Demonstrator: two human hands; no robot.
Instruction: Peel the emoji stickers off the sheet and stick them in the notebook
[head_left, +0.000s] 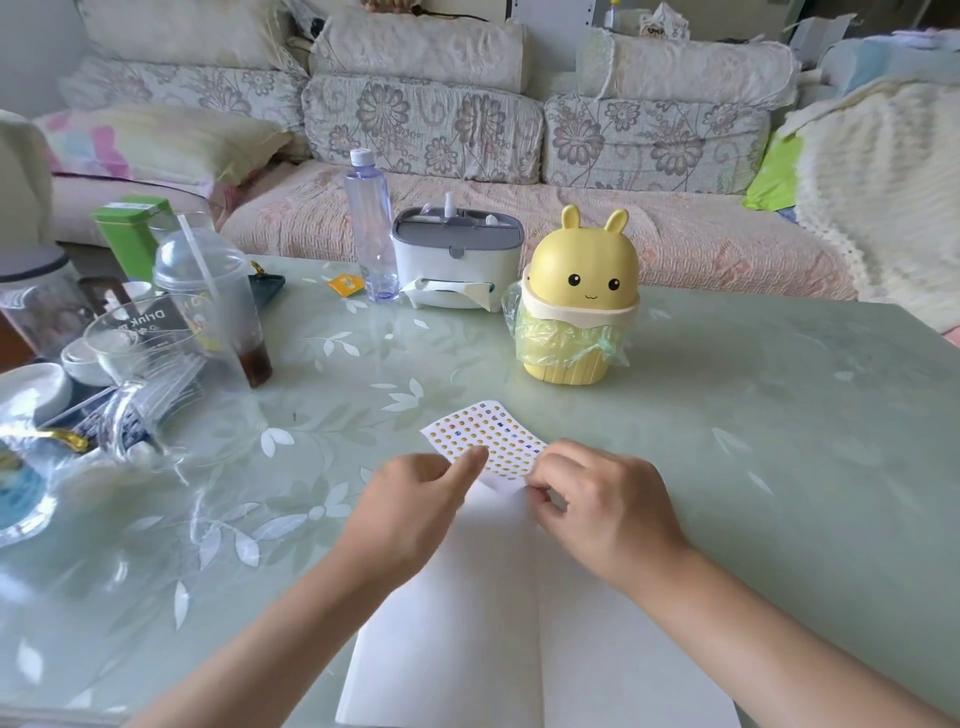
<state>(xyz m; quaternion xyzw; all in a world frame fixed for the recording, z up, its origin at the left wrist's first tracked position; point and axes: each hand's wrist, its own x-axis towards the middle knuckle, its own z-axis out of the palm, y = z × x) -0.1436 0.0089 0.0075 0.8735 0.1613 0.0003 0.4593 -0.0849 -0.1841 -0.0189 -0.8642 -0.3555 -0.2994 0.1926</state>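
Observation:
A white sheet of small emoji stickers (485, 434) lies on the pale green table, its near edge over the top of the open white notebook (519, 623). My left hand (415, 499) rests at the sheet's near left corner, its index finger stretched out onto the sheet. My right hand (602, 499) is at the near right corner with fingers curled, thumb and fingertips pinching at the sheet's edge. Whether a sticker is lifted is hidden by the fingers.
A yellow rabbit-shaped bin (576, 301) with a green bag stands behind the sheet. A tissue box (457, 260) and a water bottle (370, 228) stand further back. Cups, glasses and dishes (156, 338) crowd the left side. A sofa (467, 135) runs behind the table.

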